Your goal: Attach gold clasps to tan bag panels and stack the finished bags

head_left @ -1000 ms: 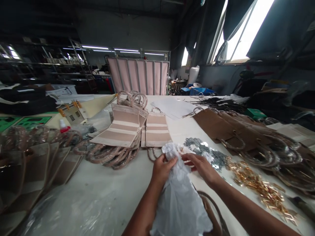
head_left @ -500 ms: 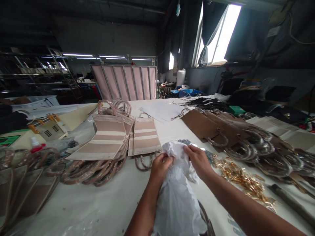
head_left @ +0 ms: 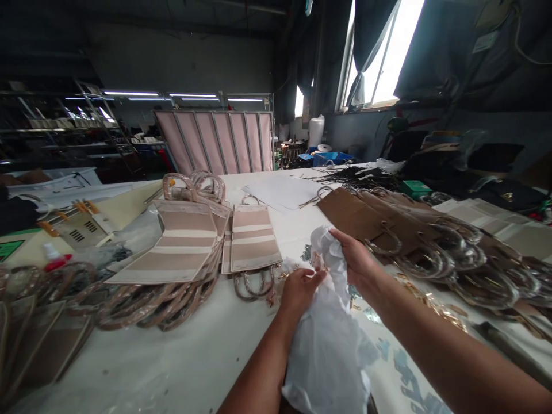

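Note:
A crumpled white plastic bag (head_left: 328, 345) hangs between my two forearms over the white table (head_left: 207, 351). My right hand (head_left: 359, 260) is closed on the bag's bunched top edge, lifted a little above the table. My left hand (head_left: 301, 288) grips the bag's neck lower down, fingers curled into the plastic. Behind my hands lie small silver pieces (head_left: 307, 252) and gold metal fittings (head_left: 444, 313), partly hidden by my right arm.
Stacks of pink-and-cream striped bags with ring handles (head_left: 252, 238) (head_left: 179, 244) lie ahead left. Brown bags with clear ring handles (head_left: 405, 230) spread along the right. More brown bags (head_left: 38, 328) sit at the near left. A folding pink screen (head_left: 219, 141) stands beyond the table.
My right hand has lifted the bag's top edge up and to the right. My left hand has slid lower on the bag. The view has shifted slightly left.

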The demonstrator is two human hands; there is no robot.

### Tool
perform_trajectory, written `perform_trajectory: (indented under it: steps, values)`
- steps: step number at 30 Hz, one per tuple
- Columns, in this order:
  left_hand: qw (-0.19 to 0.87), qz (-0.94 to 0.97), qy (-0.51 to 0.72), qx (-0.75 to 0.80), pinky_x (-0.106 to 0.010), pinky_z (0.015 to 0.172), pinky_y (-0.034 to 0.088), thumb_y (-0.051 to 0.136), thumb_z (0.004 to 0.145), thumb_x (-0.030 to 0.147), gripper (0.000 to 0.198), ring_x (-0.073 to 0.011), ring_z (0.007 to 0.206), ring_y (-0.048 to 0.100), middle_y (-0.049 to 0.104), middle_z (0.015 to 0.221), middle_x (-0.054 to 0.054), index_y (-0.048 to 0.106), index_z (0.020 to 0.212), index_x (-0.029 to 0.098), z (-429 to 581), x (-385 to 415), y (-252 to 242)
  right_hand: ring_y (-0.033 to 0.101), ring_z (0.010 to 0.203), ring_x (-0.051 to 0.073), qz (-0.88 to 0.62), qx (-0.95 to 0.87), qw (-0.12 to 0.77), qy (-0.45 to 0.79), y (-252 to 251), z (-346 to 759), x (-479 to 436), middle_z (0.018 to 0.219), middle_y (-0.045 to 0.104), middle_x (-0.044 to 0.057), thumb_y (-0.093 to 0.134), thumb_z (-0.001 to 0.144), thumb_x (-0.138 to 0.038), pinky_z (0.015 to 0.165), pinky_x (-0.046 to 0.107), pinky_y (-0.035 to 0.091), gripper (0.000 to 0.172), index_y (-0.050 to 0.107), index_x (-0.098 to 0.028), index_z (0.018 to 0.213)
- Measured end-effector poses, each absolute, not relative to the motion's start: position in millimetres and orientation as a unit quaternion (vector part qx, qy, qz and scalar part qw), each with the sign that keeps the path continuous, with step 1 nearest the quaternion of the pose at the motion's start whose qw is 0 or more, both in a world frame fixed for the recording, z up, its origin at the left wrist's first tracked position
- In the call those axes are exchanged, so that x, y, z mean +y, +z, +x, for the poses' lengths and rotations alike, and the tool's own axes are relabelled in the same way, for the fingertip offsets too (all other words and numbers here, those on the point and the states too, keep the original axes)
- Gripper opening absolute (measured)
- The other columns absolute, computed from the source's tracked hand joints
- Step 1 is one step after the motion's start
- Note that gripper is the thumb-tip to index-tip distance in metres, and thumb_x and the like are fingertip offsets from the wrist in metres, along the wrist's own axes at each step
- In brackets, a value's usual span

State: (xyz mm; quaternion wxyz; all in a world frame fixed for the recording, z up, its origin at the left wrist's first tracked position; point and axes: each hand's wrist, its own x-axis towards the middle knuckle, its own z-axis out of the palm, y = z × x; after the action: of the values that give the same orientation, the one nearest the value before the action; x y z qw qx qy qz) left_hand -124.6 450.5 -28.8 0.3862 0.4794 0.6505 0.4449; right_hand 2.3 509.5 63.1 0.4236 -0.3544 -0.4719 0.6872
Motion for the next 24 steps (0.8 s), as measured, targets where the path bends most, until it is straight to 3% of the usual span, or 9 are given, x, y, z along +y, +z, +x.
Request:
perform_trajectory:
  steps: [4, 9, 12, 14, 18, 21, 23, 24]
  values:
    - [0.323, 0.501, 0.400, 0.696, -0.035, 0.073, 0.044, 0.073, 0.079, 0.056, 0.037, -0.0283, 0.081, 0.069, 0.076, 0.086, -0.011, 0.073, 0.084, 0.020, -119.9, 453.2, -32.8, 0.067, 0.064, 0.027, -0.330, -0.421, 0.366, 0.761, 94.4, 4.1, 505.9, 0.065, 0.067, 0.007, 0.062, 0.088, -0.044, 0.059, 0.036, 0.055, 0.022, 0.060, -0.022, 0.084]
    - [0.297, 0.530, 0.367, 0.705, -0.038, 0.080, 0.045, 0.064, 0.084, 0.031, 0.019, -0.0287, 0.084, 0.069, 0.073, 0.076, -0.012, 0.068, 0.067, 0.021, -121.7, 453.1, -28.1, 0.065, 0.061, 0.023, -0.306, -0.431, 0.442, 0.725, 130.6, 10.2, 504.3, 0.065, 0.066, 0.003, 0.065, 0.087, -0.037, 0.060, 0.034, 0.055, 0.017, 0.061, -0.021, 0.086]
    - [0.302, 0.527, 0.362, 0.707, -0.037, 0.075, 0.045, 0.063, 0.082, 0.026, 0.014, -0.0269, 0.076, 0.069, 0.073, 0.074, -0.012, 0.070, 0.071, 0.020, -123.8, 450.1, -26.2, 0.059, 0.056, 0.017, -0.280, -0.493, 0.515, 0.643, 137.2, 13.9, 508.3, 0.066, 0.064, 0.000, 0.069, 0.087, -0.041, 0.055, 0.027, 0.048, 0.021, 0.062, -0.021, 0.086]
    - [0.302, 0.521, 0.363, 0.711, -0.036, 0.074, 0.046, 0.063, 0.081, 0.024, 0.013, -0.0267, 0.076, 0.069, 0.074, 0.077, -0.011, 0.075, 0.083, 0.018, -125.7, 446.0, -23.1, 0.051, 0.051, 0.014, -0.299, -0.588, 0.490, 0.570, 130.9, 13.3, 511.2, 0.062, 0.060, -0.002, 0.075, 0.084, -0.048, 0.048, 0.024, 0.039, 0.030, 0.064, -0.020, 0.082]
    - [0.288, 0.504, 0.374, 0.723, -0.038, 0.084, 0.049, 0.071, 0.083, 0.036, 0.043, -0.0294, 0.090, 0.071, 0.076, 0.088, -0.011, 0.072, 0.122, 0.017, -134.4, 428.1, -7.2, 0.044, 0.049, 0.012, -0.388, -0.684, 0.415, 0.457, 107.1, 9.1, 511.7, 0.058, 0.056, -0.003, 0.072, 0.084, -0.057, 0.045, 0.024, 0.027, 0.039, 0.067, -0.018, 0.079]
    - [0.258, 0.496, 0.455, 0.693, -0.039, 0.094, 0.049, 0.080, 0.079, 0.052, 0.080, -0.0293, 0.106, 0.069, 0.075, 0.114, -0.011, 0.054, 0.148, 0.022, -142.3, 409.3, 11.4, 0.045, 0.052, 0.013, -0.384, -0.696, 0.403, 0.454, 97.2, 4.1, 500.8, 0.062, 0.057, -0.003, 0.066, 0.089, -0.061, 0.047, 0.025, 0.030, 0.043, 0.067, -0.018, 0.081]
    - [0.240, 0.497, 0.540, 0.635, -0.038, 0.101, 0.049, 0.088, 0.072, 0.050, 0.099, -0.0294, 0.118, 0.066, 0.068, 0.135, -0.012, 0.043, 0.157, 0.026, -145.6, 399.7, 23.0, 0.048, 0.056, 0.013, -0.339, -0.731, 0.346, 0.481, 98.8, -0.8, 489.6, 0.065, 0.060, -0.002, 0.067, 0.088, -0.063, 0.051, 0.025, 0.034, 0.046, 0.069, -0.018, 0.082]
    - [0.239, 0.501, 0.576, 0.600, -0.038, 0.102, 0.049, 0.090, 0.071, 0.045, 0.099, -0.0295, 0.121, 0.065, 0.065, 0.141, -0.012, 0.044, 0.156, 0.027, -146.7, 396.6, 27.4, 0.051, 0.059, 0.014, -0.304, -0.750, 0.310, 0.498, 101.8, -3.0, 484.3, 0.069, 0.063, -0.001, 0.067, 0.088, -0.064, 0.054, 0.025, 0.038, 0.047, 0.071, -0.017, 0.084]
